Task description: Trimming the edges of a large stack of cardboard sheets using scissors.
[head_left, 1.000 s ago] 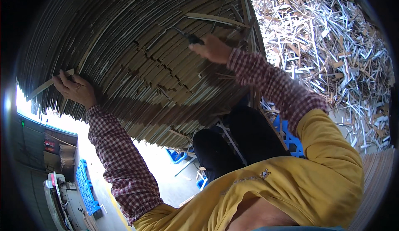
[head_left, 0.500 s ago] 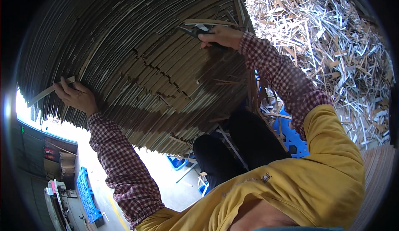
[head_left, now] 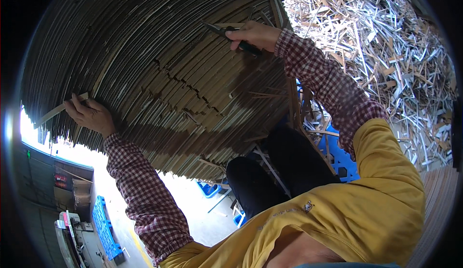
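A big stack of thin tan and grey cardboard sheets (head_left: pixel 193 75) spreads before me, edges towards me, with a jagged broken line across its middle. At its left side my left hand (head_left: pixel 91 116) has its fingers curled over a narrow pale strip (head_left: pixel 55 111) that lies slanted across the sheet edges. My right hand (head_left: pixel 255 34), at the upper right of the stack, is closed round dark-handled snips (head_left: pixel 250 47). Their pointed blade tip is towards the left, close to the sheets. Beside the blade lies another light strip (head_left: pixel 225 25), partly hidden by the hand.
A heap of white and brown scrap strips (head_left: pixel 366 60) fills the upper right. Blue plastic pallets stand at lower left (head_left: pixel 105 229) and beside my right elbow (head_left: pixel 340 159). My dark-trousered knees (head_left: pixel 251 179) are against the stack's near edge. Machinery (head_left: pixel 72 229) stands at the far lower left.
My right hand has shifted slightly up and left, and the snips have turned, showing more of the handle. The left hand stays on its strip, almost unmoved.
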### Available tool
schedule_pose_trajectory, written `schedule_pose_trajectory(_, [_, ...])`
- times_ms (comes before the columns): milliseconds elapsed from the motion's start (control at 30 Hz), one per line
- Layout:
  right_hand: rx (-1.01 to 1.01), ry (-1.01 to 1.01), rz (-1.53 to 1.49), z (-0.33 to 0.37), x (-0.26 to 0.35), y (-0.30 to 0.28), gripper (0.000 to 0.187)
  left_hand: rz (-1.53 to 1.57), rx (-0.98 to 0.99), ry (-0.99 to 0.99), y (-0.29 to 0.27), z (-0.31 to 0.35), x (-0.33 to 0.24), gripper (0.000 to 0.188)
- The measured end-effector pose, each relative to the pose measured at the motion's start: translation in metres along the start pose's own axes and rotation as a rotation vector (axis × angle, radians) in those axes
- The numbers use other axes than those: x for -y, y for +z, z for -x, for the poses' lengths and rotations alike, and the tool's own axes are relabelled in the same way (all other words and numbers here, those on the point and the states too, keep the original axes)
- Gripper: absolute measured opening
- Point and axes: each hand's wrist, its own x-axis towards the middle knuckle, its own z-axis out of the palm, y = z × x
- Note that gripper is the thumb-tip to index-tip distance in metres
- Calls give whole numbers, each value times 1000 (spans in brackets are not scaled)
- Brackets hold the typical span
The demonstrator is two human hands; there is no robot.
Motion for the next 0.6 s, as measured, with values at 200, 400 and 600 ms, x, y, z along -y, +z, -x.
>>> schedule_pose_trajectory(200, [-20,154,-40,-9,5,3,50,11,2,11,0,-2,-4,39])
schedule_pose_trajectory(400, [113,-742,293,88,-55,95,39,-17,-2,18,-4,-2,0,39])
schedule_pose_trajectory(600, [122,11,221,49,-34,14,47,1,-23,25,-2,-3,-5,37])
